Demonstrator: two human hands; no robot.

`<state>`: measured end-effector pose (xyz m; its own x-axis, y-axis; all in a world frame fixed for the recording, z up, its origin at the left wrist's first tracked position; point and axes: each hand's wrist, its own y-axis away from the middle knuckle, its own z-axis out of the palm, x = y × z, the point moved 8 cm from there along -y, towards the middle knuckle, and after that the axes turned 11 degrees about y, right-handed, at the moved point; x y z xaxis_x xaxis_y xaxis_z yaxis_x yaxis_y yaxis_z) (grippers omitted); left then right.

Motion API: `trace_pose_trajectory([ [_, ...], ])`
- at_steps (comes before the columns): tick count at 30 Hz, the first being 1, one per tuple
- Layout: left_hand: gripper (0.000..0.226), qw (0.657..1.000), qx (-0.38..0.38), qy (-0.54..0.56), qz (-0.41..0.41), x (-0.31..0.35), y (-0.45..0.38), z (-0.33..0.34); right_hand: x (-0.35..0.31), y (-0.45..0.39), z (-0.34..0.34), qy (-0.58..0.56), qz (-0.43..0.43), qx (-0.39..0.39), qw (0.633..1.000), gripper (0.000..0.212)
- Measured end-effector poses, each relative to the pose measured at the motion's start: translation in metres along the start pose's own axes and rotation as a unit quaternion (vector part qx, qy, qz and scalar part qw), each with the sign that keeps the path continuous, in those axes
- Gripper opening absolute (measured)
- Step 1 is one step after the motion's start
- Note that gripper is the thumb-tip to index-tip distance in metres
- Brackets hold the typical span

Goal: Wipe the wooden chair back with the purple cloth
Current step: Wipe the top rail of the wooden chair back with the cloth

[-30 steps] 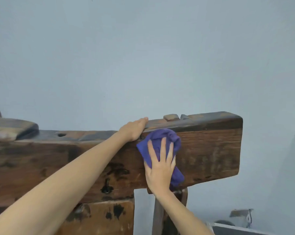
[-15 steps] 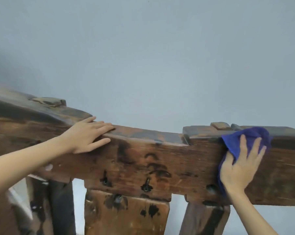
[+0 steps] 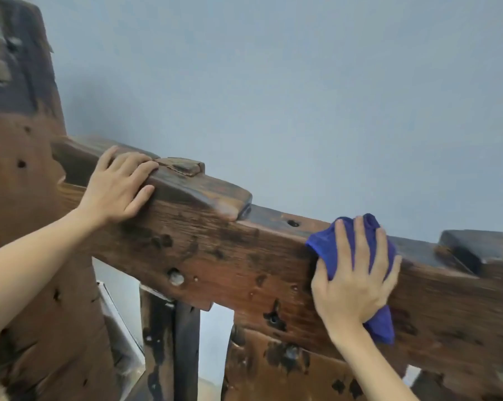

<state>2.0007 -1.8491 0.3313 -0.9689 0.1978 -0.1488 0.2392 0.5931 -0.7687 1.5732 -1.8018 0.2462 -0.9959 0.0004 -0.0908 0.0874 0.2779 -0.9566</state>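
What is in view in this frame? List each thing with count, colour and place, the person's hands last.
chair back rail: one, dark brown weathered wood, running across the middle of the frame
upright wooden slab: one, brown, far left
wooden uprights: at least two, dark brown, under the rail
purple cloth: one, blue-purple, on the rail's front face and top edge, right of centre
wall: one, pale grey-blue, behind
left hand: one, resting on the rail's top edge
right hand: one, pressing the cloth flat

Right hand (image 3: 351,287) presses purple cloth (image 3: 328,244) on chair back (image 3: 215,256); left hand (image 3: 117,189) on top.
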Motion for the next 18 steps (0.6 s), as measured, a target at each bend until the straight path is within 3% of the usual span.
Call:
trace_pose_trajectory([
  [4, 0.057, 0.994, 0.099, 0.015, 0.043, -0.007, 0.002, 0.008, -0.069, 0.024, 0.014, 0.007, -0.024, 0.02, 0.999, 0.058],
  [8, 0.052, 0.987, 0.127, 0.041, 0.086, -0.012, 0.002, 0.011, -0.163, 0.051, 0.022, -0.019, -0.087, 0.037, 0.995, 0.058],
  [11, 0.051, 0.983, 0.141, 0.055, 0.1, -0.011, 0.003, 0.011, -0.233, 0.082, 0.031, -0.037, -0.184, 0.005, 0.982, 0.059],
  [14, 0.05, 0.983, 0.135, 0.063, 0.103, -0.012, 0.003, 0.01, -0.287, 0.136, 0.047, -0.032, -0.35, -0.066, 0.934, 0.058],
  [18, 0.05, 0.985, 0.121, 0.068, 0.105, -0.014, 0.003, 0.012, -0.279, 0.19, 0.064, 0.026, -0.583, -0.123, 0.803, 0.054],
])
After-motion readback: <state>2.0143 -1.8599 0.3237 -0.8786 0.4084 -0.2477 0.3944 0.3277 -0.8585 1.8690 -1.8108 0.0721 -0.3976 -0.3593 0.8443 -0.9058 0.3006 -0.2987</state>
